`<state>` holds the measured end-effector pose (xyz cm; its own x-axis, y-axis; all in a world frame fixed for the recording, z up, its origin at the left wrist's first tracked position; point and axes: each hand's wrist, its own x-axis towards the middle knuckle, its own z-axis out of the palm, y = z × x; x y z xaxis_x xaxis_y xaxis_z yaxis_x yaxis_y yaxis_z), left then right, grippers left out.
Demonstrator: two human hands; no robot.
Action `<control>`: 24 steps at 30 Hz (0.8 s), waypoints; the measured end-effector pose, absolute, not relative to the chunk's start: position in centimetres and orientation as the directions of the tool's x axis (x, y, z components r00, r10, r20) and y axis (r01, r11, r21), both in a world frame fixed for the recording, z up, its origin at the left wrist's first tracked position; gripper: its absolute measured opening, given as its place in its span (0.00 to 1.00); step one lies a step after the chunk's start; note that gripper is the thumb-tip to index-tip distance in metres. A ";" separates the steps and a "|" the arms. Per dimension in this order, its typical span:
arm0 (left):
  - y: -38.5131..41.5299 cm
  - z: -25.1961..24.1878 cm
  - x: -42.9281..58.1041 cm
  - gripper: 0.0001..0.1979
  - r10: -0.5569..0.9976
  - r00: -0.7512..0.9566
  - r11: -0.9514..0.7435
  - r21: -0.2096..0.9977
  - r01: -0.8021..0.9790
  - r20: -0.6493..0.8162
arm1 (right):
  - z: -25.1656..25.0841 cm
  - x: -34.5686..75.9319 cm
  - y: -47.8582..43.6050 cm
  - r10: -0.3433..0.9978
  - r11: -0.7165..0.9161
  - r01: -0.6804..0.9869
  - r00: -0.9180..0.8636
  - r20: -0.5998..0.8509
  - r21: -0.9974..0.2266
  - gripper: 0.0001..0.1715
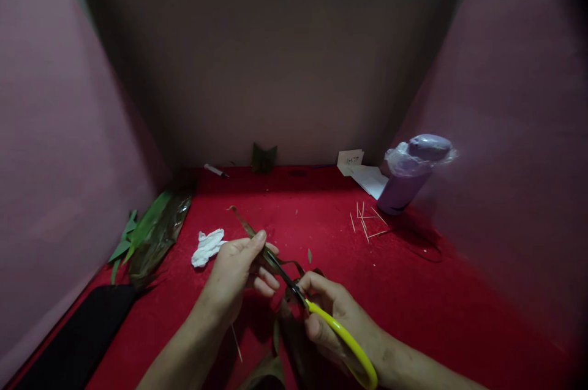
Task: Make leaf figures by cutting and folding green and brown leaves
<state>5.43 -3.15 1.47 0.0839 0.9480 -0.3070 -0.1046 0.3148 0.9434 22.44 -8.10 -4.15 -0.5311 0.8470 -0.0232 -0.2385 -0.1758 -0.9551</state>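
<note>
My left hand (245, 267) pinches a narrow brownish-green leaf strip (242, 220) between thumb and fingers, its thin tip pointing up and away. A pair of scissors with yellow handles (342, 332) is in my right hand (340, 316), its fingers closed about the grips. The dark blades lie along the strip and reach to my left thumb; whether they are parted I cannot tell. Darker curled leaf pieces (294, 264) hang between my hands. Below them, more brown leaf (266, 371) lies near the bottom edge, partly out of view.
Crumpled white tissue (208, 247) lies left on the red cloth (285, 200). Green leaves (149, 221), a glossy brown bundle (160, 243) and a black object (78, 335) line the left wall. Toothpicks (365, 218), a purple container (404, 188) and white papers (367, 179) stand right; a syringe (215, 170) lies behind.
</note>
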 end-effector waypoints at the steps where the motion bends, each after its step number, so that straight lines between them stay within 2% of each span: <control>1: -3.2 1.5 5.4 0.17 0.948 0.084 0.314 0.944 -0.105 -0.307 | -4.2 22.4 -8.1 0.844 -0.192 -0.250 -0.536 -0.029 -0.949 0.29; 15: -3.3 1.3 5.3 0.17 0.947 0.095 0.316 0.943 -0.106 -0.307 | -5.4 22.1 -7.8 0.859 -0.282 -0.330 -0.504 -0.084 -0.901 0.23; 24: -3.0 1.3 5.2 0.14 0.975 0.013 0.220 0.968 -0.120 -0.220 | -4.7 22.2 -7.7 0.864 -0.283 -0.349 -0.497 -0.080 -0.893 0.22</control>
<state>5.20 -2.97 1.31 0.0135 0.9753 -0.2205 -0.1197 0.2205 0.9680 22.23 -7.70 -4.68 -0.4971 0.8640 -0.0798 -0.3492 -0.2833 -0.8932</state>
